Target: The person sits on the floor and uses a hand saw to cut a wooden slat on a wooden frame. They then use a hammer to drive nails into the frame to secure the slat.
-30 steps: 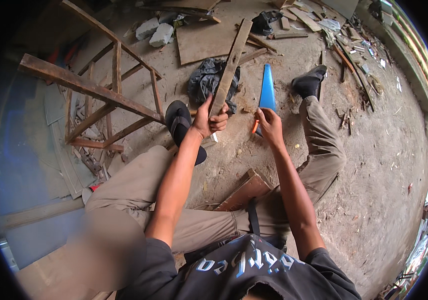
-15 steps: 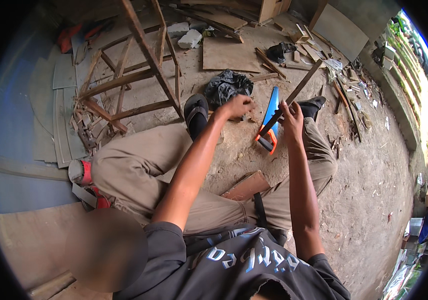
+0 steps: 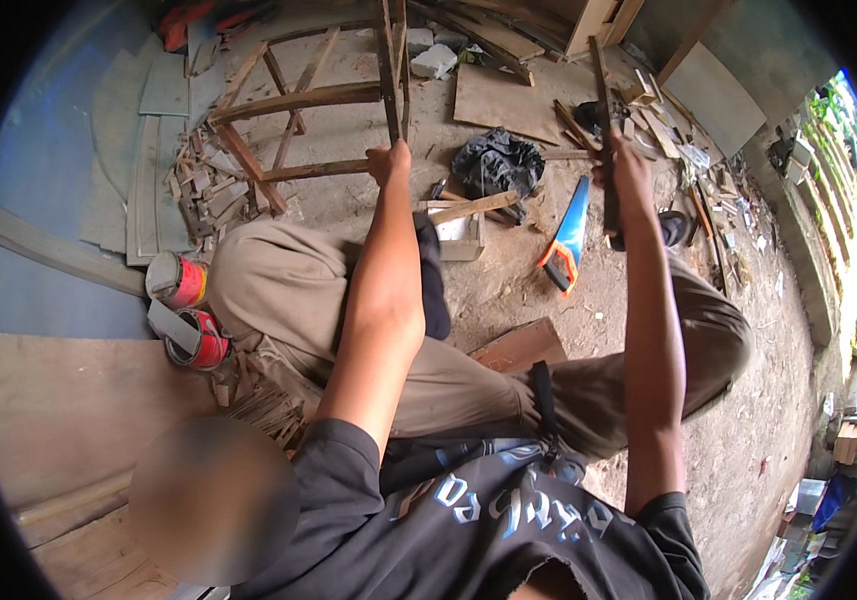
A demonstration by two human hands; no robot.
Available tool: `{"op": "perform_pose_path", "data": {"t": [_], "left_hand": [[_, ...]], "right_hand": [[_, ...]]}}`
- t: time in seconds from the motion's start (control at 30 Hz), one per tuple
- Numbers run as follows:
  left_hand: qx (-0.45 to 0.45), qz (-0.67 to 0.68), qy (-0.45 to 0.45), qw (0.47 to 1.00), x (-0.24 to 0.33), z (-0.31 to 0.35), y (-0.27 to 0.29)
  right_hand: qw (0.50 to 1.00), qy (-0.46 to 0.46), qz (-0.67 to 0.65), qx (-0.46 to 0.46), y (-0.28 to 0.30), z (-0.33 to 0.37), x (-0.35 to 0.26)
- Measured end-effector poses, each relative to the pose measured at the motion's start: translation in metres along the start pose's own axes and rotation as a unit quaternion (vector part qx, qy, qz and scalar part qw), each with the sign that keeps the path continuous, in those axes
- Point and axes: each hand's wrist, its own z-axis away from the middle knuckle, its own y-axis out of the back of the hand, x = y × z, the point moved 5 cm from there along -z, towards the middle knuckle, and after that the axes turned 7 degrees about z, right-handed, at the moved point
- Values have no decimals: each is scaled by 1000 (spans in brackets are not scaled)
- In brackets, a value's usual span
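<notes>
My left hand (image 3: 388,163) is closed around the lower end of a leg of the brown wooden frame (image 3: 298,98), at the far left. In my right hand (image 3: 630,180) is a dark wooden strip (image 3: 600,85), held nearly upright, with one end pointing away from me. A handsaw (image 3: 569,228) with a blue blade and an orange and black handle lies on the floor between my arms, touched by neither hand. Beyond it sits a crumpled black plastic bag (image 3: 498,160), with a short piece of wood (image 3: 473,207) on the near side.
Two red cans (image 3: 200,340) stand left of my knee. A brown board piece (image 3: 518,345) lies between my legs. Wood offcuts (image 3: 210,190) are heaped by the left wall, and a flat panel (image 3: 503,103) lies at the back. More scraps litter the far right.
My left hand has moved from the bag to the frame's leg and taken hold of it. The right hand has lifted the strip away from above the saw, turning it more upright.
</notes>
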Motion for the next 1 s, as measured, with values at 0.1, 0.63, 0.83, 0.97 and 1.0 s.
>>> {"op": "perform_pose_path", "data": {"t": [0.1, 0.63, 0.83, 0.97, 1.0], "left_hand": [[10, -17, -34, 999, -9, 12, 6], [-2, 134, -138, 981, 27, -32, -30], [-152, 196, -122, 961, 17, -14, -44], [-221, 237, -202, 924, 8, -1, -49], [-235, 238, -209, 919, 10, 7, -53]], "right_hand": [[995, 23, 96, -20, -23, 9, 31], [933, -46, 307, -182, -69, -18, 17], [885, 152, 407, -167, -121, -56, 29], [860, 186, 446, -163, -154, -116, 36], [834, 230, 460, -198, -154, -133, 38]]}}
